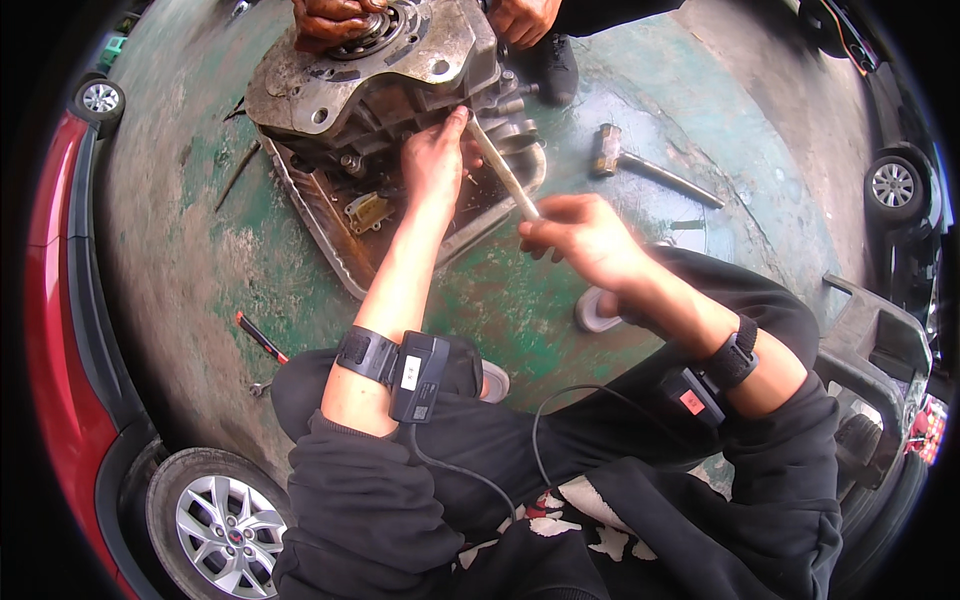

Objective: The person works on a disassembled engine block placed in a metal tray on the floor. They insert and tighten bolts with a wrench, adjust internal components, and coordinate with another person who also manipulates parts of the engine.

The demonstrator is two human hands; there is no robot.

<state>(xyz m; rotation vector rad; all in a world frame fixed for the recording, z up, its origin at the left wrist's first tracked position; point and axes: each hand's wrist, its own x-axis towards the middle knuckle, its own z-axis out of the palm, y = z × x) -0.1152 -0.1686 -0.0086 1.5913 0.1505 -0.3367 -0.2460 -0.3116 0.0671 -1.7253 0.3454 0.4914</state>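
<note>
A grimy metal gearbox housing with a bearing on top stands over a shallow metal tray. My right hand is closed around the near end of a long metal wrench. From there the wrench slants up to the side of the housing. My left hand is at the wrench's far end, its index fingertip against it; the other fingers are mostly hidden. Another person's oil-stained hand rests by the bearing, and that person's other hand is at the housing's far right edge.
A hammer lies on the wet green floor to the right. A yellowish part sits in the tray. At the left lies an orange-and-black utility knife. A red car and a grey frame flank me; a black car stands far right.
</note>
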